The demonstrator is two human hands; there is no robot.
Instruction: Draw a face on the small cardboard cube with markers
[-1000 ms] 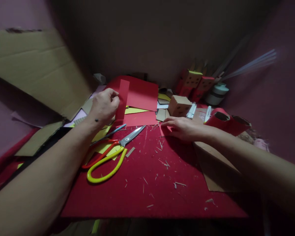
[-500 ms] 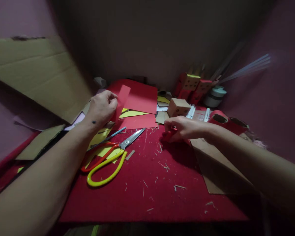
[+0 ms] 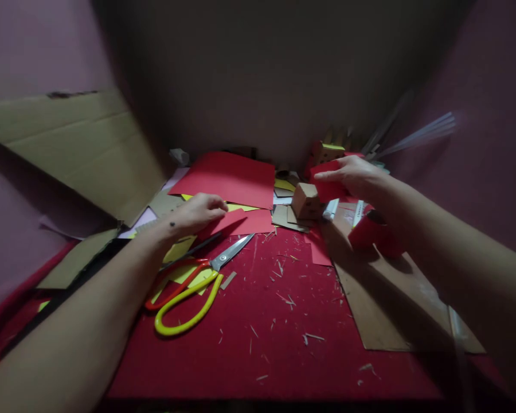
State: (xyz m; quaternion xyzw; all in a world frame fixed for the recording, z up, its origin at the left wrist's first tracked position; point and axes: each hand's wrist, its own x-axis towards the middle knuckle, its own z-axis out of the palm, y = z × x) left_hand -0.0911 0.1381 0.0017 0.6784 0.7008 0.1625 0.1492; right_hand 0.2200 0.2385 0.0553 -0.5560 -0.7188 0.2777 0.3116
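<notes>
My left hand (image 3: 200, 217) is closed on a strip of red paper (image 3: 231, 222), held low over the paper pile at the left; its fingertips are partly hidden. At the back right, my right hand (image 3: 361, 175) is raised and pinches a piece of red paper (image 3: 327, 179) between thumb and fingers. Below it, other red paper (image 3: 320, 249) lies by the cardboard sheet's edge. Scissors (image 3: 217, 264) with one yellow and one red handle rest in front of my left hand, blades pointing away to the right. A small cardboard box (image 3: 305, 201) stands left of my right hand.
A large red sheet (image 3: 232, 178) lies at the back over yellow paper. A cardboard sheet (image 3: 382, 310) covers the right side, with red rolls (image 3: 368, 229) on it. Thin scraps litter the red cloth (image 3: 249, 355). A big cardboard panel (image 3: 77, 143) leans at the left.
My left hand has come down with the red strip, which now tilts nearly flat. My right hand has risen from the cloth toward the back right with a red piece, leaving other red paper behind.
</notes>
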